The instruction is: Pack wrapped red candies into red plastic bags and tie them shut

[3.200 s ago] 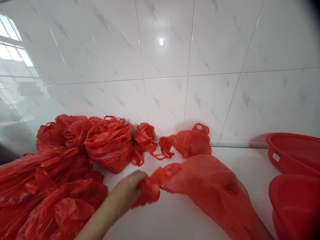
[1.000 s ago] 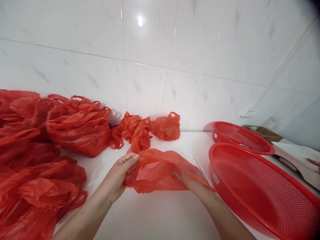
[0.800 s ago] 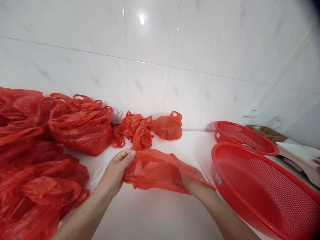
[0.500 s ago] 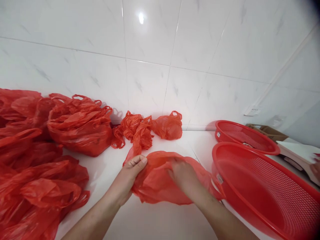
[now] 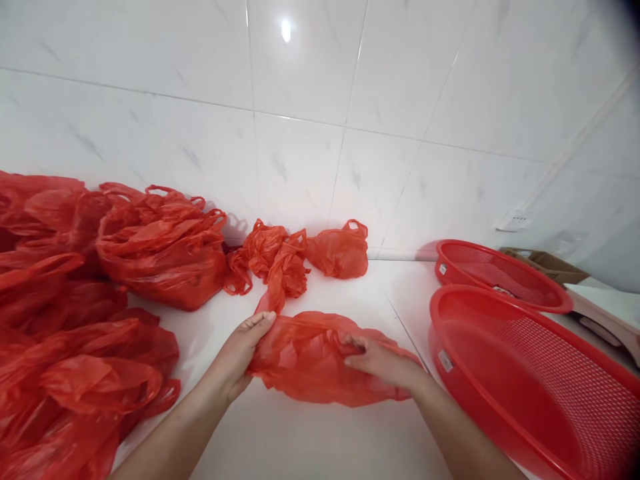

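While the left hand (image 5: 245, 350) grips the left end of a thin red bag (image 5: 310, 367), its thumb pressed on top and its other fingers tucked behind, the right hand (image 5: 373, 357) lies over the right part of the same bag. The right hand's fingers are loosely curled, with the thumb a little apart; whether they pinch any plastic cannot be told. The bag is spread sideways between the hands, above the white table (image 5: 320, 443). Just behind it, a crumpled bundle (image 5: 265, 250) of red plastic sits beside a small handled bag (image 5: 340, 253) near the tiled wall (image 5: 300, 157). To the left stands a full bag (image 5: 163, 263), with a large heap (image 5: 90, 380) in front of it. To the right, a front basket (image 5: 440, 333) and a back basket (image 5: 445, 270), both red, stand near a cardboard box (image 5: 557, 265).
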### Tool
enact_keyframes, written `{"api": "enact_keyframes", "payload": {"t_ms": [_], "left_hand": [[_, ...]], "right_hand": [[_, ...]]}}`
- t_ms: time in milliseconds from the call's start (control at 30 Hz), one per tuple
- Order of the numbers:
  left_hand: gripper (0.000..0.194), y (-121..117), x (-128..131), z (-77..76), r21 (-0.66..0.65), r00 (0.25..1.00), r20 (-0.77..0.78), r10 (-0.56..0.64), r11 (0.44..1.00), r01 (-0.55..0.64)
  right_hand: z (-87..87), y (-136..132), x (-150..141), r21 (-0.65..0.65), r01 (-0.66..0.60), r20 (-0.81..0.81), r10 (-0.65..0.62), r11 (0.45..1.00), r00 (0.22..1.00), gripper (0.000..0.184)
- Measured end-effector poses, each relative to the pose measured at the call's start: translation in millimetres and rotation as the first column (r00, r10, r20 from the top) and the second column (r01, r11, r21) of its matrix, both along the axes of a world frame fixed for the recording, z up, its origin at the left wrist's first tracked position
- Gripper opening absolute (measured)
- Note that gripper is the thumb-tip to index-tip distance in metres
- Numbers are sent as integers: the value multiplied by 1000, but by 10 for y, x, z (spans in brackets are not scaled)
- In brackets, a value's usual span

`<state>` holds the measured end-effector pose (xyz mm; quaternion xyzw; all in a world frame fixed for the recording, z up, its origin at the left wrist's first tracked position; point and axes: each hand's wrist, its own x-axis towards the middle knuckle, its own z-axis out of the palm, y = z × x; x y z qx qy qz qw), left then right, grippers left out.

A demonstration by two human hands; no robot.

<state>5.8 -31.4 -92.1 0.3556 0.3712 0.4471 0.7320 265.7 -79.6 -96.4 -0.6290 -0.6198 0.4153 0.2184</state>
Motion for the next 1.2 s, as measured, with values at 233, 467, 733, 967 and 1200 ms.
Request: {"api": "enact_keyframes", "payload": {"t_ms": [233,467,733,967,1200], "left_hand": [[28,190,-77,-219,205,933,-301,197,969,-139],[19,-254,153,81,869,542,-446,712,200,452],[46,-34,368,-6,322,46,-860,508,470,822],[57,-5,27,-116,316,133,-922,362,510,800],[11,18,336,24,546,304,-748,590,286,788]], "right_hand": [[13,-157,207,-10,-205,-200,199,979,959,51],[-182,-28,-6,146,46,-26,-42,988,999,48],[-287,116,64,118,52,67,-60,992,996,78],[-337,455,355,297,248,43,-272,922,961,33],[-341,370,40,637,102,223,-309,764,925,24]]}}
